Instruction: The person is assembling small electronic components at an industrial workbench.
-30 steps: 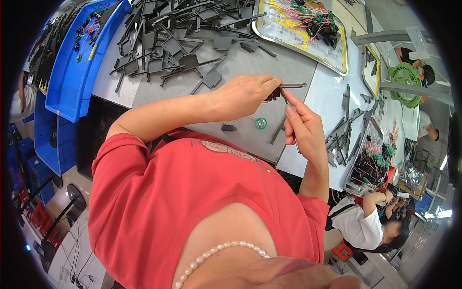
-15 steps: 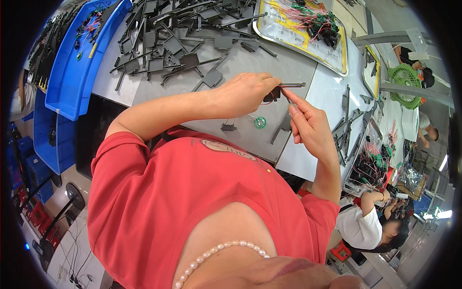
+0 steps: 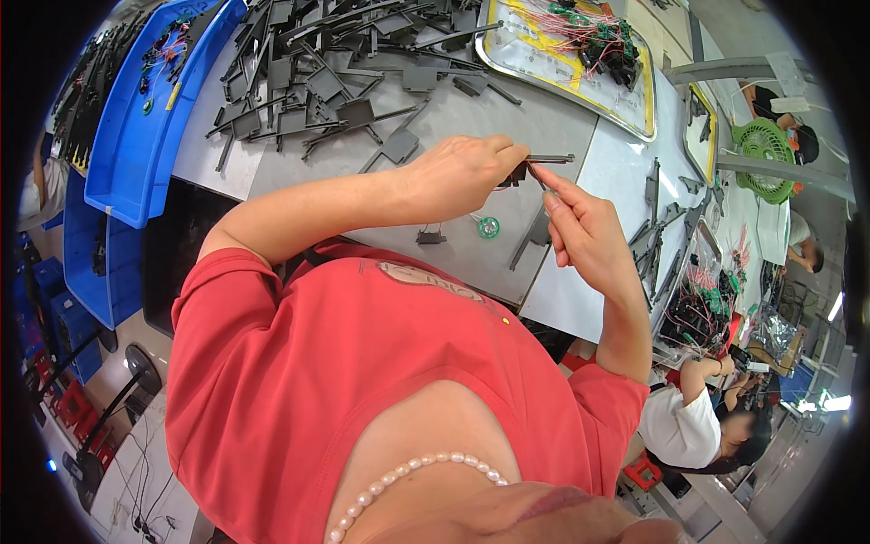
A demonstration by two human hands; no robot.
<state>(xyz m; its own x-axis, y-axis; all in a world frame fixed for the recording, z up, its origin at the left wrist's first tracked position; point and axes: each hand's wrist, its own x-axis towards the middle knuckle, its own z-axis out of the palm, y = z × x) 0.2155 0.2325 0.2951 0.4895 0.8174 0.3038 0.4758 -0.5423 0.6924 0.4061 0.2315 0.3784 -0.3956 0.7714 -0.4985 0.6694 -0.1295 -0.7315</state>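
Observation:
My left hand is closed round a black plastic part, whose narrow arm sticks out to the right past the fingertips. Below those fingers a dark block with a reddish wire shows, partly covered by the hand. Pinched in my right hand is a thin dark pointed tool, its tip touching or very near the part; I cannot tell its exact kind. On the grey table below lie a small green round piece with a wire, a small black piece and another long black part.
A heap of black plastic parts covers the far table. Behind my hands stands a yellow-edged tray with wired green pieces. Blue bins are at left. More black parts, a green fan and a co-worker are at right.
My right hand and forearm have shifted very slightly, the tool still at the part. My left hand keeps its hold. The pieces on the table lie as before.

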